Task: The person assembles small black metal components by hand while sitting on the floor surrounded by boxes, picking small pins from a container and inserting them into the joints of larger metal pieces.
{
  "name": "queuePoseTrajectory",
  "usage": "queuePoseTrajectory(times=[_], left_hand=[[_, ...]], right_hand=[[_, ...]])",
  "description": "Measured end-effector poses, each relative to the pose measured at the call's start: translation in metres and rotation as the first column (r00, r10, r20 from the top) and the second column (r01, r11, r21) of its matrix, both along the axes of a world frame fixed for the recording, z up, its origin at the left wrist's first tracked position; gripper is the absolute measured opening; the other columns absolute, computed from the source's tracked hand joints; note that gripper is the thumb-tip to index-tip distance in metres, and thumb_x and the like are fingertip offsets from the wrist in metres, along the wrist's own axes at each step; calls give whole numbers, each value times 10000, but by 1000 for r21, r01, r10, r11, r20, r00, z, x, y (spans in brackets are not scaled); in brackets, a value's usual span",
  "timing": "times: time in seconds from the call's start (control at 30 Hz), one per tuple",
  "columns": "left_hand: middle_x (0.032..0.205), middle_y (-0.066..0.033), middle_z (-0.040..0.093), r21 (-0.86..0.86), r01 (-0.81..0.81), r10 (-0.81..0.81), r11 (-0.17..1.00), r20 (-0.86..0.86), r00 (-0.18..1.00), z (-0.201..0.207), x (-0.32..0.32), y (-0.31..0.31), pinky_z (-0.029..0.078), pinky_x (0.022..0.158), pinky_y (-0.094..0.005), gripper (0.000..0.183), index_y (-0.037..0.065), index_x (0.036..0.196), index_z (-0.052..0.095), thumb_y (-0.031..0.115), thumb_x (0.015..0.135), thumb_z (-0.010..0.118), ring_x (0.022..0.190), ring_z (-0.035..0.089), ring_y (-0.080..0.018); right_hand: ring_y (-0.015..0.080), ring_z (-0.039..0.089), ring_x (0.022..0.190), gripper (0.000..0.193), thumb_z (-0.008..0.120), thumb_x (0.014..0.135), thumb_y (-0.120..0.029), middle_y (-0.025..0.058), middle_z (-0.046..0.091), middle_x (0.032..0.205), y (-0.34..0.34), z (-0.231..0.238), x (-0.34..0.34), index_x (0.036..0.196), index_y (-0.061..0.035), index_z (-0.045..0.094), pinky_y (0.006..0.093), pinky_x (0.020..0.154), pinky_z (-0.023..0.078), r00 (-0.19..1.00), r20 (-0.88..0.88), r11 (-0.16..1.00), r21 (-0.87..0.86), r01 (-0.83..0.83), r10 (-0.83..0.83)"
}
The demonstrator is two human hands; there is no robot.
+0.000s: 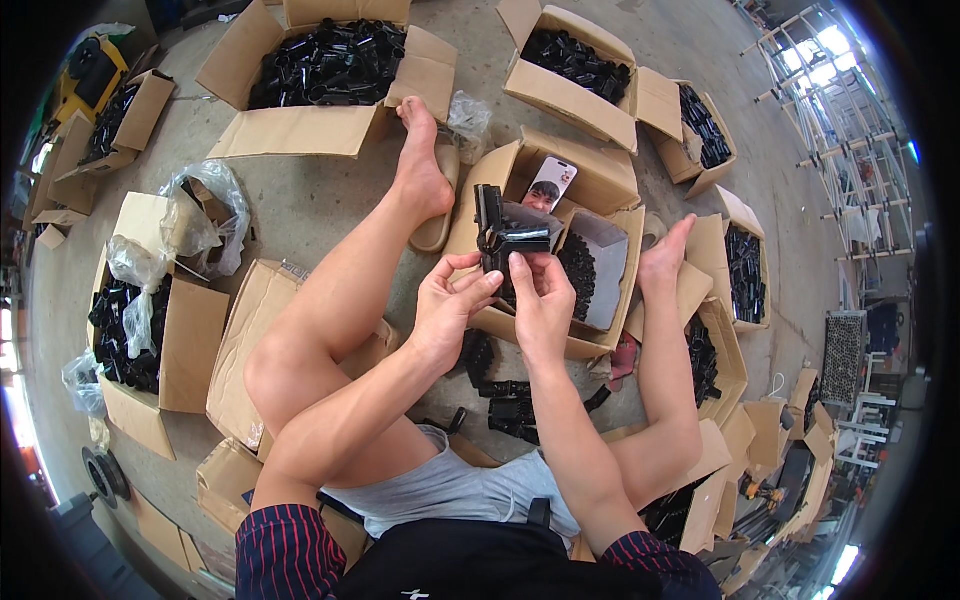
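My left hand [452, 308] and my right hand [543, 308] are raised in front of me, both closed on a black branched fitting [493, 238]. One arm of the fitting points up and another points right; its lower end is partly hidden by my fingers. The thumbs press close together on its near side. Just beyond my hands is an open cardboard box [610, 180] with grey-lined compartments, the right one holding small dark pieces [577, 262]. A phone [550, 184] with a lit screen leans inside this box. Several black fittings [512, 410] lie on the floor below my hands.
Open cartons of black parts stand around me, including a large carton [290, 132] far left, a carton [575, 80] far right and a carton [190, 345] at left with plastic bags [140, 262]. My bare legs flank the middle box. Metal racks [835, 110] stand far right.
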State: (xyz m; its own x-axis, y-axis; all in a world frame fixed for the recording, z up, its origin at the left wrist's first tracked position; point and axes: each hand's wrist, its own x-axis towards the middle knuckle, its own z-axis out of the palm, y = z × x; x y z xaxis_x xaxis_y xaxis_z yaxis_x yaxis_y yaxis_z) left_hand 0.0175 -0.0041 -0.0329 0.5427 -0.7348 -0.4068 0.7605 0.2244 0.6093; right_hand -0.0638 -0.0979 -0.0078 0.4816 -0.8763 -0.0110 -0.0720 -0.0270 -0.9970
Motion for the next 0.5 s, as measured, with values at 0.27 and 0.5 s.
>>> queuePoseTrajectory(times=[0.27, 0.5], left_hand=[[1082, -85, 735, 16, 15, -15, 1000, 7, 1000, 0, -1, 1, 570, 871, -304, 349, 82, 1193, 508, 15, 923, 719, 990, 698, -132], [1090, -79, 731, 9, 22, -22, 1000, 20, 1000, 2, -4, 1, 569, 856, -278, 344, 96, 1176, 521, 24, 915, 733, 965, 695, -121]], right_hand=[[114, 647, 778, 254, 759, 935, -216, 62, 710, 889, -1, -20, -5, 967, 30, 704, 266, 729, 515, 984, -159, 950, -311, 32, -85], [148, 683, 834, 298, 763, 927, -217, 89, 721, 915, -4, -13, -11, 1074, 38, 713, 281, 785, 526, 989, -143, 994, -102, -42, 27]])
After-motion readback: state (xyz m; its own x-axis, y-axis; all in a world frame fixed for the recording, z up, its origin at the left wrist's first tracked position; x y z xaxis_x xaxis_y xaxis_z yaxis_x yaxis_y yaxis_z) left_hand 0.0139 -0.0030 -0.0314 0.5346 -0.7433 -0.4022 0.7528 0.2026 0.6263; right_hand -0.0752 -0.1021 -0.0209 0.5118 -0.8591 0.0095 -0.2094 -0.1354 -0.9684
